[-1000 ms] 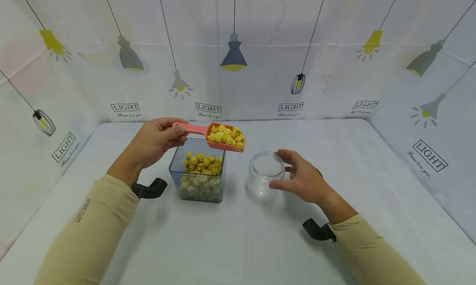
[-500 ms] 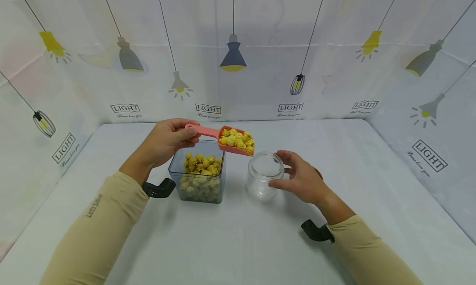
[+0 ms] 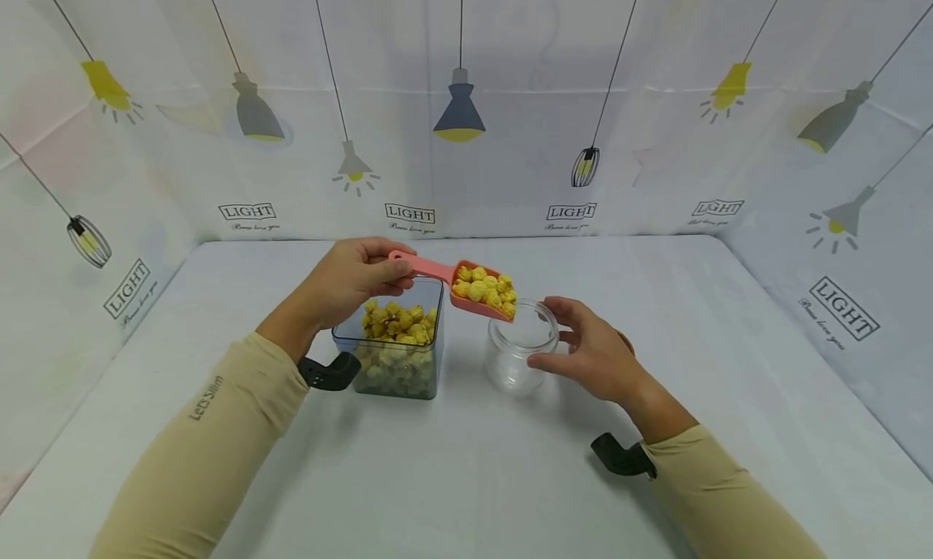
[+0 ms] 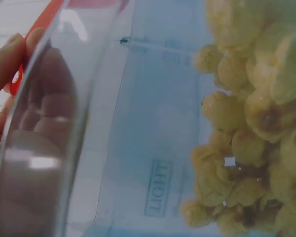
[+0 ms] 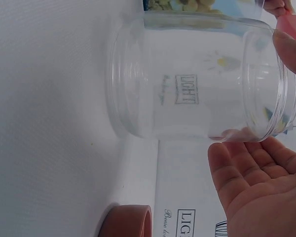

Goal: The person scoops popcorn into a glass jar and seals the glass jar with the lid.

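Observation:
In the head view, my left hand pinches the handle of a pink scoop heaped with yellow popcorn. The scoop tilts down to the right, its tip over the near-left rim of a clear jar. My right hand holds that jar from the right, thumb and fingers on either side near its rim. The jar stands upright with no popcorn visible inside; in the right wrist view the clear jar shows its see-through wall. Below my left hand stands a bluish transparent bin partly filled with popcorn.
A white cloth covers the table, and a lamp-printed curtain hangs behind it. In the right wrist view, a reddish-brown round rim stands beyond the jar; my right hand mostly hides it in the head view.
My left hand has carried the loaded scoop rightward and slightly down, from above the bin to the jar's mouth, tilting its tip lower. The right hand and the jar have stayed in place.

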A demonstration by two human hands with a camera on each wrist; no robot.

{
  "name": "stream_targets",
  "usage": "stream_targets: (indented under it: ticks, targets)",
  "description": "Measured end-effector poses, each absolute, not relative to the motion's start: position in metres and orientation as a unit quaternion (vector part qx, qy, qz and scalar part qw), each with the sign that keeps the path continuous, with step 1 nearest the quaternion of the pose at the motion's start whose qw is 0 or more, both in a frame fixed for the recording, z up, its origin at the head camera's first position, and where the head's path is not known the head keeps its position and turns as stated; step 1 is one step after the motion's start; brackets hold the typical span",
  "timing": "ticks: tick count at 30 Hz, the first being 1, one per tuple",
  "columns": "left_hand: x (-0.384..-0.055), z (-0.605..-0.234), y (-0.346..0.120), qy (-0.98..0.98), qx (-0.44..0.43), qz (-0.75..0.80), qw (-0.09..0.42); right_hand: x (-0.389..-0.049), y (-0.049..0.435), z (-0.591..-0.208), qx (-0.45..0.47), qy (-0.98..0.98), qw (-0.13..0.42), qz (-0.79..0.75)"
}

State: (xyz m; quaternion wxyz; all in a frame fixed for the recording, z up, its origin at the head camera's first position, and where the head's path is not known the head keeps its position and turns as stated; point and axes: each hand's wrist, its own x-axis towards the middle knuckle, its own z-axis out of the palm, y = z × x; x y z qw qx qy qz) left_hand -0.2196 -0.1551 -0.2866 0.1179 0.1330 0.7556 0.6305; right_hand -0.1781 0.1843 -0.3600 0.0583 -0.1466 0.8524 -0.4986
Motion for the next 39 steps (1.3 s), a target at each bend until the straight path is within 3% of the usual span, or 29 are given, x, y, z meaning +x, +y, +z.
stream_targets:
  ticks: [39]
  targets:
    - [-0.225,-0.274,-0.129,0.829,0.163,0.520,0.125,-0.177,0.183,-0.359,-0.142,0.865,0.054,-0.479]
